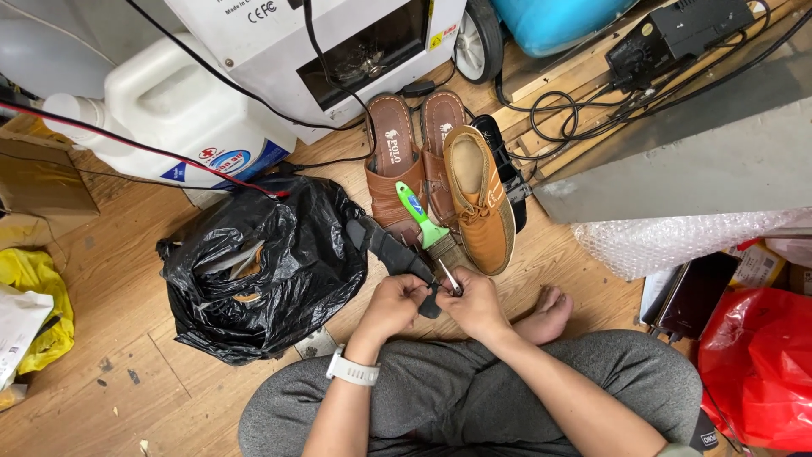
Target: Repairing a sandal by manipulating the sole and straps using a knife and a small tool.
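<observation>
At frame centre, the left hand (pixel 396 303) clasps a dark flat shoe insole (pixel 392 250) while the right hand (pixel 475 303) pinches a small metal tool (pixel 448 277) against its end; trimming seems underway, needing steady pressure next.

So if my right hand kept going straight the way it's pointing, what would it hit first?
Probably the brush with the green handle, lying just beyond your right hand, then the tan shoe. Depth is hard to judge.

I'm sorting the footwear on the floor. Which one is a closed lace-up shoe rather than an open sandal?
The tan lace-up shoe, rightmost of the brown footwear. The two brown sandals left of it are open-backed with straps.
</observation>
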